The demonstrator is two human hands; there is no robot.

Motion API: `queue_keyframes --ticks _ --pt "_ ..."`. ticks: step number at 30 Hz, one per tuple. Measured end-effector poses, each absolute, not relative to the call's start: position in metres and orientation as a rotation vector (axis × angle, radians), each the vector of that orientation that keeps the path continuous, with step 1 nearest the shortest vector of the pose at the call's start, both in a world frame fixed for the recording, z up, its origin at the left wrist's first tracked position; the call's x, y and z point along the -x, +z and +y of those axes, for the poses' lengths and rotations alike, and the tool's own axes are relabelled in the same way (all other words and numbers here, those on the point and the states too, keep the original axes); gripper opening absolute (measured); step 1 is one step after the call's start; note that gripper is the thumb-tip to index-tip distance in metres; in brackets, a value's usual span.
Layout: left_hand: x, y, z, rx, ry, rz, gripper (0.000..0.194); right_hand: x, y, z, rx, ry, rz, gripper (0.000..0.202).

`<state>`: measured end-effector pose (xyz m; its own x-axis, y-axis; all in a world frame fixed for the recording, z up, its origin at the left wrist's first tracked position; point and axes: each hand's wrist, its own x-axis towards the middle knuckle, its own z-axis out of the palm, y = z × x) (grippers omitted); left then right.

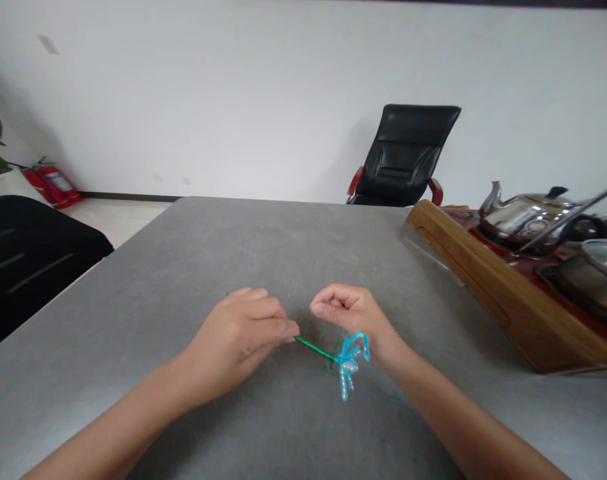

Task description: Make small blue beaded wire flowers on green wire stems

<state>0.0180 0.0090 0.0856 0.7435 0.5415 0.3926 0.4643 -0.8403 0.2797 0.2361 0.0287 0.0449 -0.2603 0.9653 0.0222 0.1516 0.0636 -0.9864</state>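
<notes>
A small handmade flower [347, 363] with bright blue, partly glittering petals hangs over the table on a thin green wrapped stem [314, 347]. Thumb and fingers of my left hand [248, 333] pinch the far end of that stem, so the blossom points right and slightly down. Just behind the blossom is my right hand [351, 310], its fingers curled in and the thumb pressed near the index finger. Whatever may be between those fingertips is too small to make out. Some faint green strands show beside the stem near the petals.
Under my hands lies a grey table [263, 247]. On the right stands a wooden tea tray [483, 300] with a steel kettle [528, 213] and a pot [596, 277]. A black chair [408, 153] is behind the table; another dark chair [33, 260] is at the left.
</notes>
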Motion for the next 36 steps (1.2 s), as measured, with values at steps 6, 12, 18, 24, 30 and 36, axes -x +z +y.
queue_keyframes --ticks 6,12,18,24,30,36 --pt "-0.02 0.085 0.007 -2.925 0.581 0.837 0.019 -0.241 0.063 0.023 1.129 1.253 -1.629 0.017" --pt "-0.02 0.084 0.005 -3.095 0.557 0.902 0.023 -0.24 0.08 0.009 1.173 0.975 -1.795 0.015" --pt "-0.021 0.087 0.003 -3.199 0.521 0.953 0.024 -0.233 0.092 -0.007 1.118 0.565 -2.012 0.017" --pt "-0.02 0.088 0.002 -3.221 0.644 1.093 0.021 -0.229 0.095 -0.022 1.055 0.321 -2.163 0.02" --pt "-0.017 0.086 0.0 -3.152 0.832 1.254 0.019 -0.221 0.092 -0.031 0.998 0.188 -2.234 0.023" --pt "-0.016 0.085 0.0 -2.989 1.009 1.376 0.019 -0.216 0.082 -0.031 1.053 0.179 -2.253 0.024"
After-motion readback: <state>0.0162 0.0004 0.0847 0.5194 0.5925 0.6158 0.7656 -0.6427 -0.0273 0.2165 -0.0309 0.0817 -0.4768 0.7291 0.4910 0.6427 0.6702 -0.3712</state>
